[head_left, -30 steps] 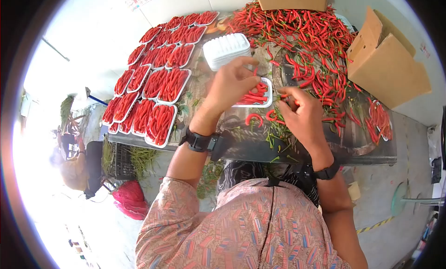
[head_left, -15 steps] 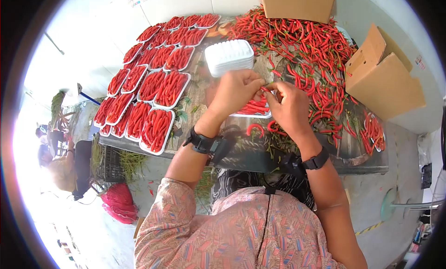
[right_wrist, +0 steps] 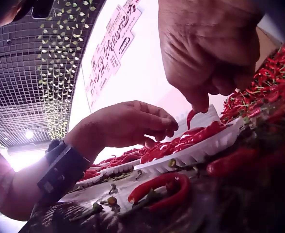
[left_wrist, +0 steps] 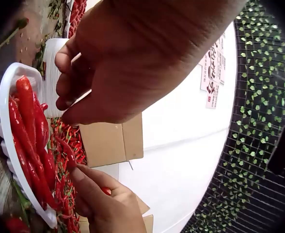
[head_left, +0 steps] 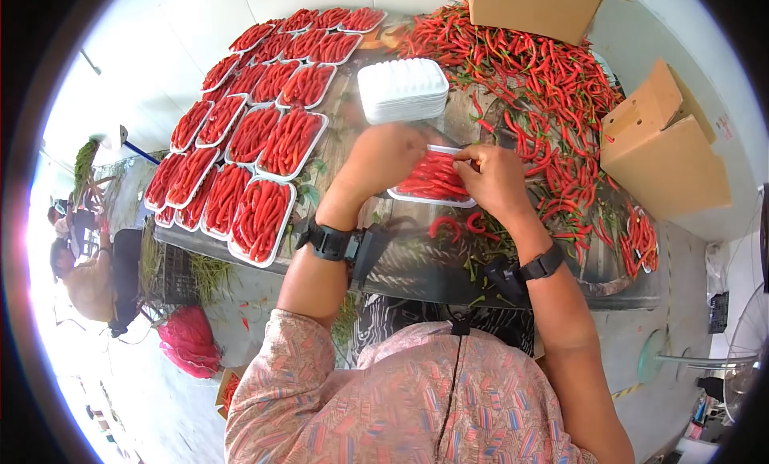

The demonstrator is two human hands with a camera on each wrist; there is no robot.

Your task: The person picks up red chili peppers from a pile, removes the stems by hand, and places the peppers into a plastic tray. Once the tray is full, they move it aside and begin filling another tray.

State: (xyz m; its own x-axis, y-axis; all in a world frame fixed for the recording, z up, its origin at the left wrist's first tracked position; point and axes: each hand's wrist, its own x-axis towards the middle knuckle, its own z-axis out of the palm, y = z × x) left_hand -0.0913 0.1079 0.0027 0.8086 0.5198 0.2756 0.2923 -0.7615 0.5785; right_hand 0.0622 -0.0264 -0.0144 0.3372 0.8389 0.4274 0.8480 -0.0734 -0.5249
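A white tray (head_left: 431, 199) of red chilies lies between the hands, its chilies (left_wrist: 28, 131) filling most of it in the left wrist view. Over its left end the left hand (head_left: 383, 158) hovers blurred; in the right wrist view that hand (right_wrist: 130, 124) has loosely bent fingers and no visible object in them. The right hand (head_left: 495, 180) is at the tray's right end. Between thumb and index finger it pinches one red chili (left_wrist: 67, 153), whose tip hangs above the tray (right_wrist: 196, 154) in the right wrist view.
Filled chili trays (head_left: 260, 222) stand in rows on the left. Behind the tray is a stack of empty white trays (head_left: 403, 92). Loose chilies (head_left: 553, 80) heap at the back right, beside cardboard boxes (head_left: 669, 156). A curved chili (head_left: 445, 226) lies near the front edge.
The hands met over the tray half a second ago; the left hand has since moved away leftward, leaving more of the tray visible. The right hand now holds a chili over its right end.
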